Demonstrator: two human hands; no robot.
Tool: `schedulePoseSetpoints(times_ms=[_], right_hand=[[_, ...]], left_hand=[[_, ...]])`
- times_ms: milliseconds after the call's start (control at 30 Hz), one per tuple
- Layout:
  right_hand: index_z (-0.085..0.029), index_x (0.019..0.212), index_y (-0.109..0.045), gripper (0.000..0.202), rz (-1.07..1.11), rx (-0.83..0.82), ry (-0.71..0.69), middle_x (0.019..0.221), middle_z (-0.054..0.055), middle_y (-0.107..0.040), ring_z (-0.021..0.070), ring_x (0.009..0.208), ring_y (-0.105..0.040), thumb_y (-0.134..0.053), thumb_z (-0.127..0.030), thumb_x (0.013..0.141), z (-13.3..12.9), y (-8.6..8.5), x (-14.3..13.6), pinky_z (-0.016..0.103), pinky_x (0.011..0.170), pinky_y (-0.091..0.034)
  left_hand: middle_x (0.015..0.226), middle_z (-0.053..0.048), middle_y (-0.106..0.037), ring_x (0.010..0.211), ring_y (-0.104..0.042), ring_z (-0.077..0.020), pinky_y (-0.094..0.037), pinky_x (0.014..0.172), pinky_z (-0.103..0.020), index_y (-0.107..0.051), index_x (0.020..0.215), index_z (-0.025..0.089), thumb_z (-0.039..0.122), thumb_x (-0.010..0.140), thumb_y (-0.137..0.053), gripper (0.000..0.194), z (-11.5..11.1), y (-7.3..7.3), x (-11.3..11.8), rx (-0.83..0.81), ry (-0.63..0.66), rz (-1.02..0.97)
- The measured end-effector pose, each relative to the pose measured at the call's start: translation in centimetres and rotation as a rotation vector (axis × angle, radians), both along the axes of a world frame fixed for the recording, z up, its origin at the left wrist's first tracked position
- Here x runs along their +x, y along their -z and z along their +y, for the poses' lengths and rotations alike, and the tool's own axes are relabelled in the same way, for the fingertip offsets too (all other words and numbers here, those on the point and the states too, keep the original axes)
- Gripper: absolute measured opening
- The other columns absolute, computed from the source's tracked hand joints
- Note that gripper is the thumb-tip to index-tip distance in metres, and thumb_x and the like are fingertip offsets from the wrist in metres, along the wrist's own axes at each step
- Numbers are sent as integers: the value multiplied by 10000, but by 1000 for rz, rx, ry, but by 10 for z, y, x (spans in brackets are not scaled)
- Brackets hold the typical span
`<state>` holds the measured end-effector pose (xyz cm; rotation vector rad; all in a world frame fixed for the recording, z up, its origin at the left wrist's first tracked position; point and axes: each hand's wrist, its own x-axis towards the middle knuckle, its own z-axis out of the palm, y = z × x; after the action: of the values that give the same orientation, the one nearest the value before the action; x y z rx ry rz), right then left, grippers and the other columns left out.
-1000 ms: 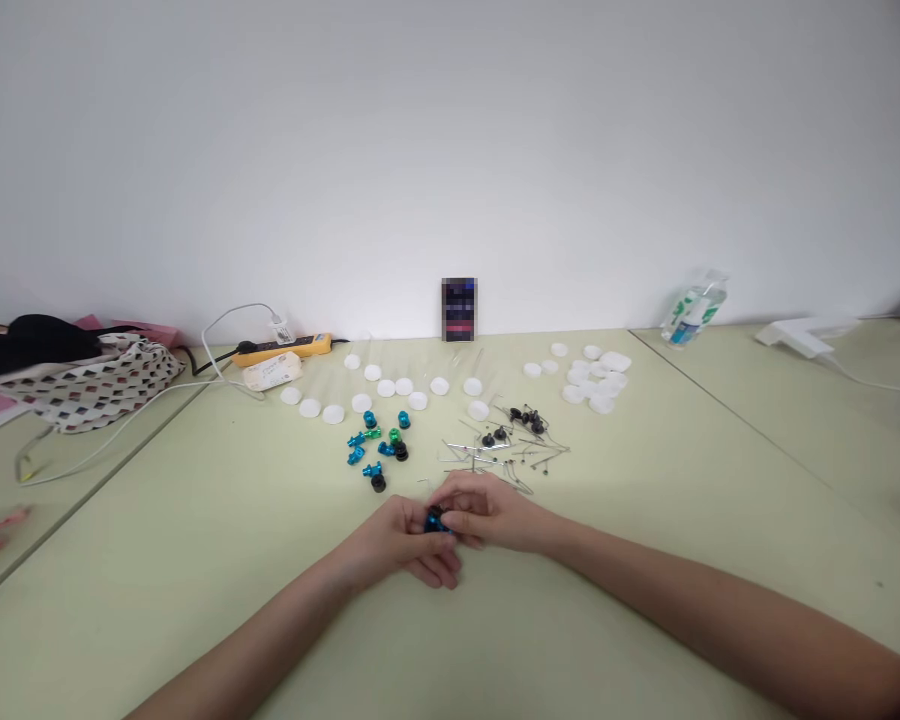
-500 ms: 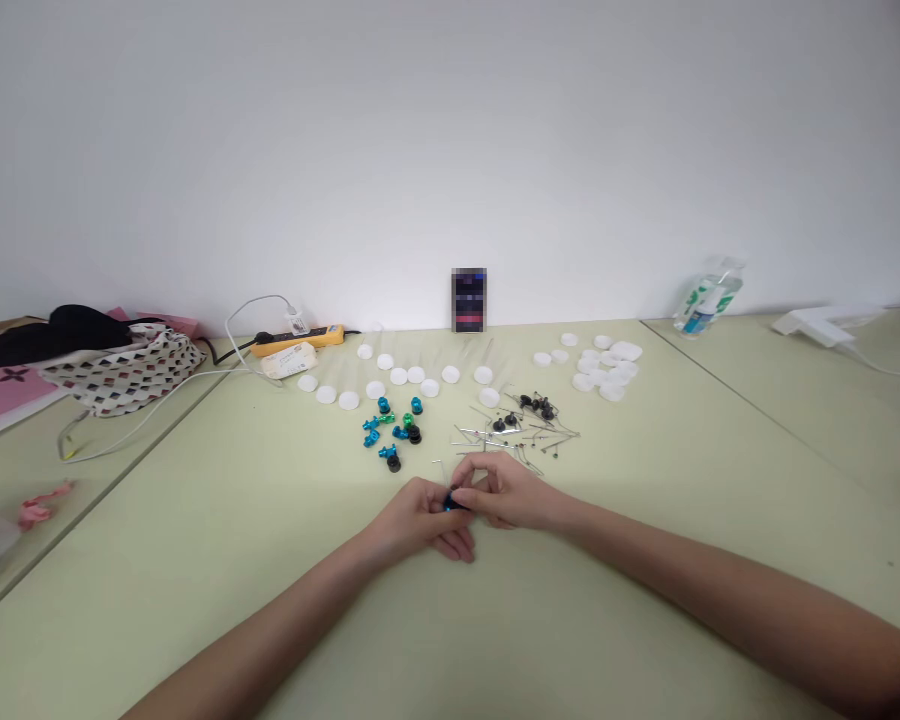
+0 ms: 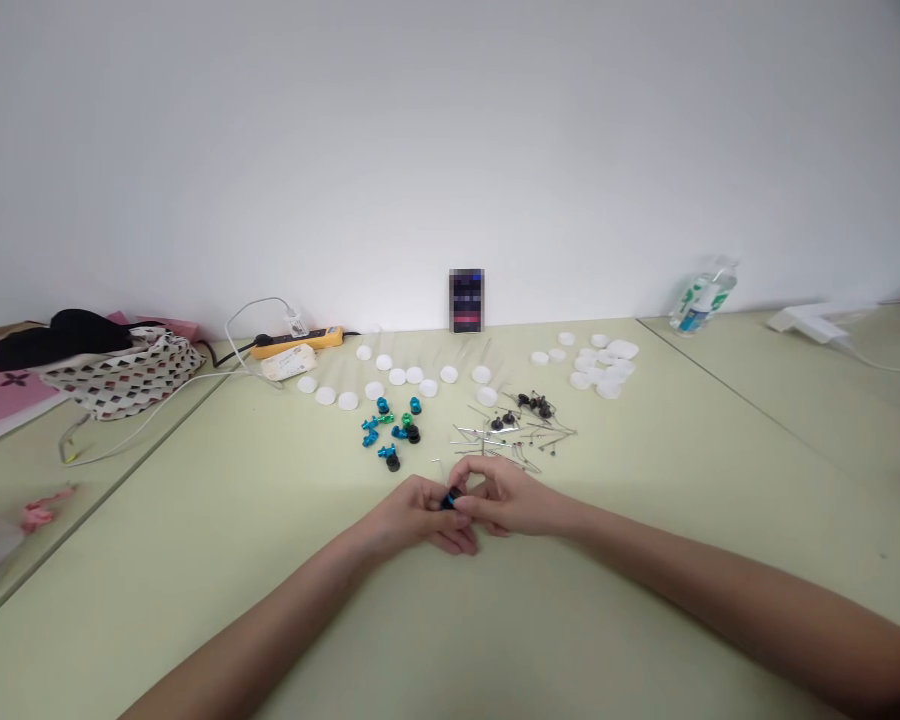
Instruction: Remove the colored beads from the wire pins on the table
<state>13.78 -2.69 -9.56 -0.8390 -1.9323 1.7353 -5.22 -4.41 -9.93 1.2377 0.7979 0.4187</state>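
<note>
Near the middle of the green table (image 3: 450,620), my left hand (image 3: 420,515) and my right hand (image 3: 506,497) meet around a small blue and black part (image 3: 451,498). Fingers of both hands pinch it, and a thin bent metal wire (image 3: 441,470) sticks up from between them. Just beyond my left hand lie several blue and green fittings (image 3: 386,452), some with black discs. Thin metal rods (image 3: 529,437) are scattered past my right hand, with black round pieces (image 3: 544,408) among them.
Clear tubes with white round ends (image 3: 348,400) lie in a row behind. White caps (image 3: 607,375) are grouped at right. A yellow power strip (image 3: 307,342), a phone-like device (image 3: 466,300), a bottle (image 3: 703,298) and a patterned bag (image 3: 124,375) stand along the back.
The blue and black part has tilted slightly between my fingers, showing more of its dark end. Both hands stay together in nearly the same place.
</note>
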Motion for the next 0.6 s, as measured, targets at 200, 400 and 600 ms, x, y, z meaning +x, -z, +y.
schedulePoseSetpoints(times_ms=[200, 400, 600], right_hand=[[-168, 982, -487, 290, -28, 156, -67, 669, -25, -509, 55, 496, -464, -561, -389, 809, 3, -2, 2, 162, 428, -340], [-176, 938, -503, 217, -87, 278, 19, 588, -40, -489, 59, 474, -432, -503, -374, 850, 4, 4, 1, 166, 434, -316], [-178, 995, -476, 298, 4, 56, -115, 624, -41, -498, 56, 453, -468, -536, -416, 826, 6, -2, 7, 168, 424, -361]], left_hand=[[855, -144, -688, 821, -662, -235, -512, 776, -359, -662, 879, 80, 411, 699, -669, 377, 2, 4, 0, 1, -7, 15], [798, -126, -698, 766, -671, -221, -515, 716, -337, -623, 889, 108, 472, 730, -614, 398, 1, 7, 1, -18, 24, 30], [797, -124, -687, 735, -667, -204, -517, 688, -309, -642, 918, 105, 489, 764, -567, 420, 0, 4, 1, -9, 83, 12]])
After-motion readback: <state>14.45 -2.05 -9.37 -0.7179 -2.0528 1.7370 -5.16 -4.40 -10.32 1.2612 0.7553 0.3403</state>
